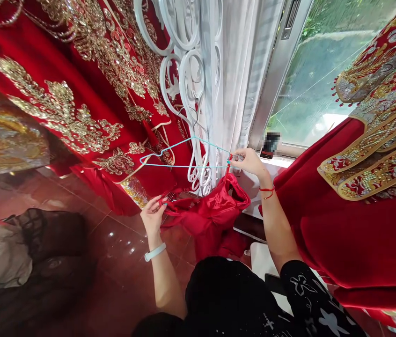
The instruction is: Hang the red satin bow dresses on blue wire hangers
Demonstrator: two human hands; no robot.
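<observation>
A light blue wire hanger (pixel 187 166) hangs on the white scrolled metal frame in front of me. My right hand (pixel 249 163) pinches a thin red strap at the hanger's right end. Below that hand hangs a shiny red satin dress (pixel 210 210), joined to the strap. My left hand (pixel 153 215) is closed on the left side of the same dress, lower than the hanger and apart from it. The hanger's left end has no strap over it.
Red garments with gold beading (pixel 78 121) hang on the left, and an embroidered red garment (pixel 370 154) on the right. The white metal frame (pixel 180 70) stands ahead beside a window (pixel 324 84). Dark sheer fabric (pixel 57 252) lies low left above the tiled floor (pixel 113 262).
</observation>
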